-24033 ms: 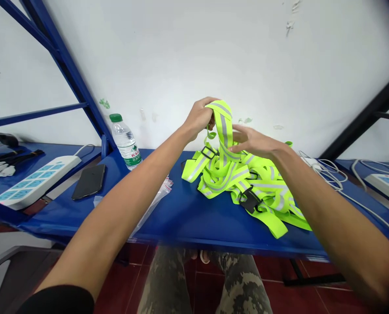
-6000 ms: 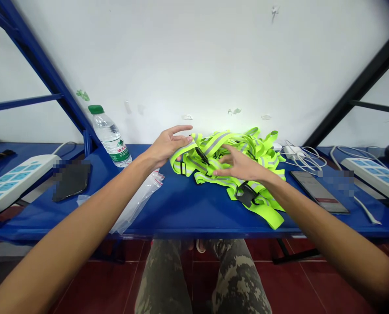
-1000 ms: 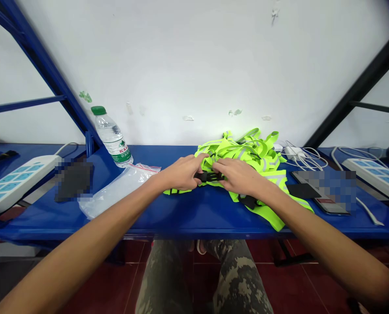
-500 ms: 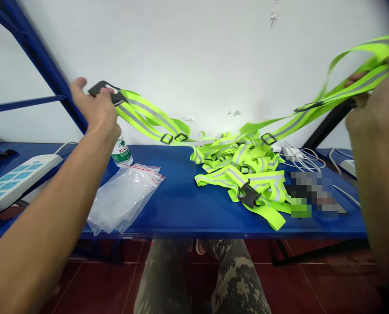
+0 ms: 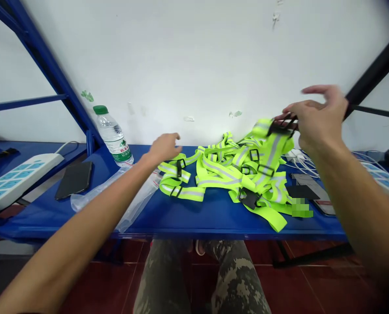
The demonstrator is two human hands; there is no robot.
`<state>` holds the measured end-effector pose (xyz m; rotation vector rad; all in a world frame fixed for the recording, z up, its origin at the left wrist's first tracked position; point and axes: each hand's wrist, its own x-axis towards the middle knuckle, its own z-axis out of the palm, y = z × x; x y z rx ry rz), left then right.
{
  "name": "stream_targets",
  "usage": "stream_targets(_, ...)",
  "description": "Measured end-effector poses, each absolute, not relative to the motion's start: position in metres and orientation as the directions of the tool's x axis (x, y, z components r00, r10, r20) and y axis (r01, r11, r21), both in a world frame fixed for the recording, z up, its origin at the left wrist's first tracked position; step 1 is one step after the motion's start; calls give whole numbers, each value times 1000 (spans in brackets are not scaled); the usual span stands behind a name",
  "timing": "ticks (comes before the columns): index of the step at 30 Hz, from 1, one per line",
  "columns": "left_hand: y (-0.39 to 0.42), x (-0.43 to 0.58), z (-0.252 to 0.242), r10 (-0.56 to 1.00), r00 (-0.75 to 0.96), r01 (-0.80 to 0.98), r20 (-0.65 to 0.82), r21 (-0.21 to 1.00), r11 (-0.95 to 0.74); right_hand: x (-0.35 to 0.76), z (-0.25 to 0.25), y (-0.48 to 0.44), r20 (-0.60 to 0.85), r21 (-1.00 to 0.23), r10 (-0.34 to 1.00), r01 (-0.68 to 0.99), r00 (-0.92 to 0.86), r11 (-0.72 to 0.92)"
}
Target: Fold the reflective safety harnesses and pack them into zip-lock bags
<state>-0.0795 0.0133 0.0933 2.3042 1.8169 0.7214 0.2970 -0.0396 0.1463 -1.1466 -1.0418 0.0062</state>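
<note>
White plaster wall (image 5: 181,65) rises behind a blue steel tabletop (image 5: 214,226), and near its front edge, right of centre, lies a tangled heap of fluorescent yellow reflective straps (image 5: 233,174) with grey stripes and black plastic buckles. Your right hand (image 5: 315,117) is raised over the heap's right side, its fingers closed in a narrow pinch on a black buckle (image 5: 281,127), with one reflective strap (image 5: 273,146) hanging from it into the pile. Your left hand (image 5: 163,148) is open, loosely curled and holding nothing, just above the loops at the heap's left end. Beyond those loops stand a water bottle (image 5: 113,137) and clear plastic bags (image 5: 116,200). A hard pull could go wrong: interlocked buckles may drag the heap toward the front edge, or snag the white charger cables (image 5: 301,161) and the smartphone (image 5: 308,185) at right.
</note>
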Motion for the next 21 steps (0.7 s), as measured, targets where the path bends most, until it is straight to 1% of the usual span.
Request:
stream_targets(1, 15, -68, 91, 915, 271, 899, 298, 262, -352, 284, 147, -45, 611, -791, 594, 415, 523, 449)
stream_targets(2, 17, -56, 89, 888, 369, 872, 276, 228, -433, 272, 148, -49, 575, -816, 668, 380, 472, 434)
stream_targets(3, 20, -44, 85, 881, 426, 847, 206, 251, -468, 260, 147, -52, 560, -823, 717, 374, 415, 427)
stream_targets(5, 26, -21, 77, 897, 440, 828, 26, 375, -417, 241, 143, -56, 527, -815, 814, 417, 244, 403)
stream_targets(6, 30, -12, 72, 897, 441, 811, -22, 438, -388, 232, 139, -57, 499, -795, 855, 466, 140, 388)
stream_targets(8, 35, -1, 65, 899, 433, 789, -63, 509, -344, 216, 129, -56, 413, -712, 907, 593, -79, 376)
stream_targets(9, 37, 2, 64, 901, 430, 784, -60, 520, -340, 208, 123, -54, 368, -649, 915, 659, -167, 381)
stream_targets(10, 39, 3, 65, 905, 424, 771, -47, 544, -333, 201, 116, -52, 328, -579, 916, 716, -232, 389)
stream_targets(11, 40, 2, 69, 911, 412, 727, -17, 609, -317, 195, 109, -48, 286, -517, 917, 762, -277, 391)
stream_targets(12, 41, 1, 76, 920, 392, 640, 26, 711, -293, 189, 102, -43, 241, -467, 922, 796, -304, 385)
stream_targets(13, 42, -1, 86, 930, 360, 499, 81, 825, -265, 185, 95, -37, 199, -426, 927, 824, -318, 375)
stream_targets(14, 43, -4, 100, 941, 307, 294, 142, 926, -236, 182, 89, -30, 166, -391, 930, 844, -327, 366)
stream_targets(15, 42, -7, 115, 949, 256, 89, 183, 973, -212, 181, 85, -22, 142, -358, 932, 861, -333, 362)
stream_targets(16, 41, -11, 133, 951, 207, -76, 229, 973, -217, 181, 82, -15, 126, -327, 933, 874, -337, 360)
stream_targets(17, 38, -14, 151, 950, 156, -182, 270, 953, -241, 182, 80, -8, 122, -299, 933, 884, -337, 359)
stream_targets(19, 29, -21, 186, 955, 79, -281, 287, 925, -255, 183, 83, 1, 151, -256, 935, 901, -320, 350)
stream_targets(21, 14, -27, 215, 961, 67, -316, 268, 919, -235, 182, 91, 3, 224, -232, 934, 916, -277, 327)
